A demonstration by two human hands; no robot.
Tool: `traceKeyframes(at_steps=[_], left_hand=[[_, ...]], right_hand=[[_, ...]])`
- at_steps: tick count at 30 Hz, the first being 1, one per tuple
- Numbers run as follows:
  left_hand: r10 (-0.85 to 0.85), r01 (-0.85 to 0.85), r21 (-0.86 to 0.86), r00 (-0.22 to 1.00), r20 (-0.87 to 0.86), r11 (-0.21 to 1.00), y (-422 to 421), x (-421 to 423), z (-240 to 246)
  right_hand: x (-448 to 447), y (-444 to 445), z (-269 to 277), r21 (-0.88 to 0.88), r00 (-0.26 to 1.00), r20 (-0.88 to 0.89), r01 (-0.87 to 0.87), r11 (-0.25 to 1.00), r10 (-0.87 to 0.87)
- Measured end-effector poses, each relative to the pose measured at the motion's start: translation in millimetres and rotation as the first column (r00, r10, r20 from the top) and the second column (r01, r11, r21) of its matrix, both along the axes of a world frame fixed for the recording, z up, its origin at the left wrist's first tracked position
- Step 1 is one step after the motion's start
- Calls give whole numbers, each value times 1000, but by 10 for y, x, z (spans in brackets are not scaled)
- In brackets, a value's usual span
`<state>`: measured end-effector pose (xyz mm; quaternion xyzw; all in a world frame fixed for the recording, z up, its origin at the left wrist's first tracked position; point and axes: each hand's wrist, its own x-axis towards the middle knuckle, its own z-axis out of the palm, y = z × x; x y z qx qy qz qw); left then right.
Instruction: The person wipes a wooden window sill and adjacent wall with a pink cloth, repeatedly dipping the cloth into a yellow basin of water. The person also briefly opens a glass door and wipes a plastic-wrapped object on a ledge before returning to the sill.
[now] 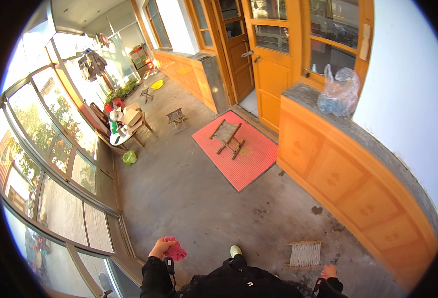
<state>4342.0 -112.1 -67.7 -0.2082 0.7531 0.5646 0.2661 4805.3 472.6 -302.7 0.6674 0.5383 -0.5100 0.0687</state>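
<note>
My left hand (162,247) is closed on a crumpled pink cloth (175,249), held above the concrete floor near the glazed wall. My right hand (329,272) hangs low at my other side with its fingers curled; nothing shows in it. Just beside that hand, in the view, a folding stool with a woven cord seat (305,254) stands on the floor. Farther forward, another wooden folding stool (226,132) stands on a red mat (238,175). One of my pale shoes (235,250) shows between the hands.
An orange wooden door (273,89) stands ajar beyond the mat. A plastic bag (339,91) sits on the stone ledge at right. At left are a cluttered small table (120,137), a green bag (129,157) and glass panels. More stools (178,118) and a yellow basin (157,85) are farther off.
</note>
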Motion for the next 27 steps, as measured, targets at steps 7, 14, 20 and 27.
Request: traceKeyframes(at_steps=[7, 14, 20, 27], left_hand=[[275, -275, 32, 961, 3, 961, -1085, -638, -417], [432, -412, 228, 901, -44, 882, -1521, -1170, -854], [439, -439, -113, 898, -23, 892, -1612, -1306, -1159], [829, -833, 21, 552, 92, 553, -1549, -1509, -886]], right_hand=[[-2682, -482, 379, 98, 909, -213, -344, 934, 358], [-4484, -778, 729, 93, 781, -235, -575, 813, 579], [-5170, -388, 575, 36, 709, 19, -705, 708, 705], [-6864, -8, -91, 3, 196, 293, -979, 204, 936]])
